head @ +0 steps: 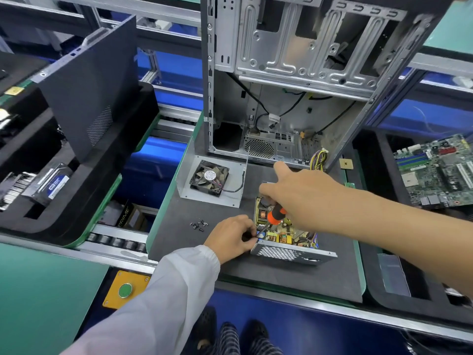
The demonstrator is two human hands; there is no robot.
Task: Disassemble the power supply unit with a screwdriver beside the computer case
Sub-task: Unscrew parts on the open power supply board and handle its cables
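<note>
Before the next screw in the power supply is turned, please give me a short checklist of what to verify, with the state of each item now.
1. Right hand grips the screwdriver: ok.
2. Left hand steadies the power supply at its near left corner: ok.
3. Screwdriver tip seated in a screw head: cannot tell, the tip is hidden by the left hand's fingers.
4. Cover with fan set aside, clear of the work: ok.
5. Removed screws gathered in one pile on the mat: ok.
6. Wire bundle free of the tool: ok.
</note>
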